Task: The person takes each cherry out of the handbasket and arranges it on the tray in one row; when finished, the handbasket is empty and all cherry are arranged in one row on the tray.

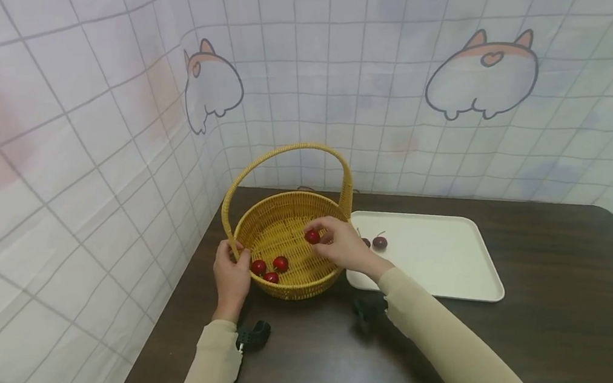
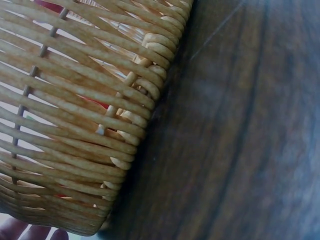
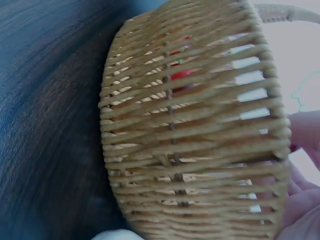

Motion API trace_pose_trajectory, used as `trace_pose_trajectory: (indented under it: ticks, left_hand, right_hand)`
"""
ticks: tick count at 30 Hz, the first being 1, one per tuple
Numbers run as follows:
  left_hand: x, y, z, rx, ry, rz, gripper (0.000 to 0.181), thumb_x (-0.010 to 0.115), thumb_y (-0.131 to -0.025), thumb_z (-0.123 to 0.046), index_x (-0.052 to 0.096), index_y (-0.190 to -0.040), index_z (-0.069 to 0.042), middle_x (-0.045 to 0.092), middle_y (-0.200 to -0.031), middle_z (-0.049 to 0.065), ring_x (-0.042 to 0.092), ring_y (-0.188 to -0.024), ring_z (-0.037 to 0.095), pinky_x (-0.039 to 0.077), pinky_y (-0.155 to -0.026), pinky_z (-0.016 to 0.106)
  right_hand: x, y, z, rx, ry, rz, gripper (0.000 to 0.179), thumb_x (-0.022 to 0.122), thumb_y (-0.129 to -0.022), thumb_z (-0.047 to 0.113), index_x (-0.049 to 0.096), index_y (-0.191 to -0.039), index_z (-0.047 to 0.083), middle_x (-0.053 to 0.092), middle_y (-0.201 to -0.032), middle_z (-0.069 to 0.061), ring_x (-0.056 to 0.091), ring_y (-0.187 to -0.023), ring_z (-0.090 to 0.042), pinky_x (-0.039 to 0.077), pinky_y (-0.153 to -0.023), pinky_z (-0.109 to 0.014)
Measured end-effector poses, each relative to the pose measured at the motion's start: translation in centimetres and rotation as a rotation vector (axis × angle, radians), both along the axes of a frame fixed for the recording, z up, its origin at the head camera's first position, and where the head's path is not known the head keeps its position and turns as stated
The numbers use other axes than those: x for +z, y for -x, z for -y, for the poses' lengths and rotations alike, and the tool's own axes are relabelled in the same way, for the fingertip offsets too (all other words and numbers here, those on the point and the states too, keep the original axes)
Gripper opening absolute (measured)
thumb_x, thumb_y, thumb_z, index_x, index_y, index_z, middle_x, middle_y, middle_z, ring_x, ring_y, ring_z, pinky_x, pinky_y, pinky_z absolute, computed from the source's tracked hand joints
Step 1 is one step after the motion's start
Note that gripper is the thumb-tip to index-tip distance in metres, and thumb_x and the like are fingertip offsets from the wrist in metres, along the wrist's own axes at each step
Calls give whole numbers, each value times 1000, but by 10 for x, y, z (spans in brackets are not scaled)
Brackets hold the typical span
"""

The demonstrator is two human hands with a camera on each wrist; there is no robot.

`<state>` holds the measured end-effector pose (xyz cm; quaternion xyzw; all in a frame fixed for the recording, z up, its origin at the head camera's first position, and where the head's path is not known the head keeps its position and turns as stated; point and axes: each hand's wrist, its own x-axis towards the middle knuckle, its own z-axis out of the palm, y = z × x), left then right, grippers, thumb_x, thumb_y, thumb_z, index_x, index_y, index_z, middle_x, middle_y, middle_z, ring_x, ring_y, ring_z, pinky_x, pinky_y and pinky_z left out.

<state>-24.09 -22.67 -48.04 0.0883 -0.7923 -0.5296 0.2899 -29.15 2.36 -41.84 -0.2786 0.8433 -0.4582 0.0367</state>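
Observation:
A round yellow wicker basket with a tall arched handle stands on the table. Its left rim, by the foot of the handle, is gripped by my left hand. Over the basket's right half, my right hand pinches a red cherry between thumb and fingers. Several red cherries lie at the left front inside the basket. Woven strands fill much of the left wrist view, with fingertips at the lower corner. In the right wrist view, the basket wall partly hides the right hand.
Right of the basket lies a white rectangular tray. Dark cherries with stems sit at its left end, one partly behind the right hand. The dark wooden table meets a grid-patterned cloth wall at the back and left.

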Motion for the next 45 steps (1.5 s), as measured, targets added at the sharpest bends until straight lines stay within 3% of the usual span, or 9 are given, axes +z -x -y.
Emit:
trace_pose_trajectory:
  ticks: [7, 11, 15, 18, 25, 36, 40, 45]
  left_hand:
    - [1, -1, -3, 0, -2, 4, 9, 58, -92, -8, 53, -99, -8, 53, -91, 9, 42, -64, 23, 36, -55, 34]
    - [2, -1, -4, -4, -17, 3, 9, 58, -92, -8, 53, -99, -9, 54, -92, 9, 44, -67, 22, 37, -55, 34]
    - [2, -1, -3, -1, -30, 0, 9, 58, -92, -8, 52, -99, -8, 54, -91, 8, 45, -68, 22, 38, -56, 33]
    - [2, -2, -3, 4, -27, 0, 9, 58, -92, -8, 52, -99, -8, 53, -90, 8, 45, -68, 21, 38, -57, 33]
    - [3, -2, -3, 8, -19, 4, 9, 58, -92, -8, 52, -98, -8, 52, -89, 7, 45, -68, 21, 37, -56, 33]
    - [3, -1, -5, 10, -29, -5, 9, 58, -91, -6, 51, -97, -8, 51, -87, 7, 46, -68, 21, 37, -56, 32]
    - [3, -1, -6, 9, -32, -8, 9, 57, -91, -6, 51, -96, -9, 51, -86, 7, 45, -67, 21, 36, -55, 32]
    - [3, -2, -6, 16, -33, -4, 9, 58, -91, -7, 52, -97, -9, 50, -86, 7, 43, -67, 21, 35, -55, 33]
  right_hand:
    - [0, -8, -26, -51, 136, 20, 36, 70, -90, 16, 61, -125, 17, 64, -114, -2, 66, -92, -18, 55, -73, -31]
    - [-1, -11, -48, -79, 257, 5, 37, 69, -90, 13, 61, -126, 10, 58, -121, -9, 66, -97, -23, 56, -72, -31]
    - [-6, -12, -68, -79, 399, 45, 39, 68, -90, 6, 57, -127, -1, 59, -119, -19, 66, -92, -24, 57, -74, -35]
    - [-11, -13, -82, -117, 432, 81, 40, 66, -90, 1, 53, -127, -7, 60, -117, -24, 66, -93, -21, 56, -77, -32]
    - [-27, -13, -112, -254, 398, 88, 39, 67, -89, 3, 52, -124, -4, 59, -121, -22, 63, -105, -25, 52, -81, -20]
    - [-54, -6, -146, -364, 455, 120, 36, 60, -91, 0, 52, -126, -5, 52, -121, -21, 63, -93, -7, 55, -79, -29]
    - [-63, -2, -155, -396, 395, 121, 37, 60, -94, 4, 56, -130, -1, 55, -127, -22, 62, -95, -5, 55, -79, -30]
    - [-67, 3, -163, -478, 233, 120, 36, 59, -96, 12, 59, -131, 7, 59, -128, -18, 60, -92, -2, 54, -73, -21]
